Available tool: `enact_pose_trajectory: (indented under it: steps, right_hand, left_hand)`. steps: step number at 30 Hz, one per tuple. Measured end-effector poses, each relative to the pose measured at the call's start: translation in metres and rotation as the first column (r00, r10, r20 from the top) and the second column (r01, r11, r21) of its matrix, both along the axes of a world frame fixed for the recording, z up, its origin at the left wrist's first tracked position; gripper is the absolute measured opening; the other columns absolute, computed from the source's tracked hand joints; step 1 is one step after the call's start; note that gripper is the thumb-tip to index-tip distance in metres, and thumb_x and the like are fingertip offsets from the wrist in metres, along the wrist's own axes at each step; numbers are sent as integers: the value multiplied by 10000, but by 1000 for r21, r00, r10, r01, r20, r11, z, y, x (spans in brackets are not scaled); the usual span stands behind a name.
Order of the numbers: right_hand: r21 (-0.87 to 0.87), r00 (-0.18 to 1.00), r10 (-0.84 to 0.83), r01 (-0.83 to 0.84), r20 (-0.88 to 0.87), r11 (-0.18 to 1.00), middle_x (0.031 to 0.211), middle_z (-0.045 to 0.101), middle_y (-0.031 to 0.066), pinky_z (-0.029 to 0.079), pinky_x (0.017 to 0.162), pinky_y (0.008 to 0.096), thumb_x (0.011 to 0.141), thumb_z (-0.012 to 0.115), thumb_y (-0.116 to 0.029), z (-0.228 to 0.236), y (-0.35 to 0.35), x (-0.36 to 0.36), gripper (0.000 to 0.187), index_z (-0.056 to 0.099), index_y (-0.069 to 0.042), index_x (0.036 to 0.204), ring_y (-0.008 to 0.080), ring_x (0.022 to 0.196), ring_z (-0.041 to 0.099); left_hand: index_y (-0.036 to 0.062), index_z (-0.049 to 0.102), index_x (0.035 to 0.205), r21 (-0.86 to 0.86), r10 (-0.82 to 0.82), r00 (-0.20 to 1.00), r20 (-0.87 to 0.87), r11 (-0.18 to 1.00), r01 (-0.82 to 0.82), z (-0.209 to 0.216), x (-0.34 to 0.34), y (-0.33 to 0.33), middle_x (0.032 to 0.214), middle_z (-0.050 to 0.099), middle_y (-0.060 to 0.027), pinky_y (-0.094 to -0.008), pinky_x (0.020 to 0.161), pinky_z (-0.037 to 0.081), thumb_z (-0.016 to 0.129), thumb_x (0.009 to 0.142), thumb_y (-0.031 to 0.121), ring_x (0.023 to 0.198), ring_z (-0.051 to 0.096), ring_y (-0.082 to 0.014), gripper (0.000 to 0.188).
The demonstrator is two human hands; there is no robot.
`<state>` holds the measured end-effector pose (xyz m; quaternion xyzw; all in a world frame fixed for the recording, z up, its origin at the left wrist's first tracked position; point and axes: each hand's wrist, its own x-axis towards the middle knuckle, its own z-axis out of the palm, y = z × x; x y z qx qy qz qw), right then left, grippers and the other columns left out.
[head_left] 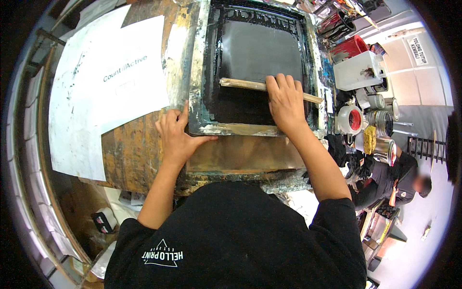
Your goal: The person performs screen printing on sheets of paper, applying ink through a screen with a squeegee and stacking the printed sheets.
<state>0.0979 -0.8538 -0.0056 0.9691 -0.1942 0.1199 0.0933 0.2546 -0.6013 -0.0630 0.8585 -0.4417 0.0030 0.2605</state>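
A wooden-handled squeegee [243, 84] lies across the screen printing frame [197, 67], its bar sloping slightly down to the right. My right hand [287, 103] is closed over the bar, right of its middle; the blade below is hidden. Black ink covers the mesh [260, 48], with thick ridges along the far end. At the frame's near left corner rests my left hand [175, 137]. Its index finger and thumb spread along the two outer edges, touching them, while the other fingers bend loosely with nothing in them.
Large white printed sheets [82, 96] lie on the stained wooden table [130, 154] at left. Along the right stand a red bucket [347, 47], a translucent tub [356, 70], several cans and a yellow sponge [369, 139]. Another person [390, 180] sits further right.
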Motion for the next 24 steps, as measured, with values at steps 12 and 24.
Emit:
enact_pose_trajectory:
  steps: [12,24]
  right_hand:
    - [51,995,39,-34,-89,998,931,572,71,449,761,411,855,570,-90,8,42,-35,164,570,-104,1019,263,916,574]
    - [248,1000,-13,14,-5,969,1278,563,185,355,1087,533,762,662,-10,81,61,-58,538,586,-110,1285,378,1198,514]
  left_hand:
    - [43,568,1426,52,9,1000,-24,999,-7,3,0,1,1065,538,-98,-457,976,301,839,497,738,1069,489,-277,1191]
    - [63,428,1535,-556,-257,808,-530,825,-102,26,0,-5,1307,631,-217,-329,939,514,973,652,337,1069,673,-270,1073]
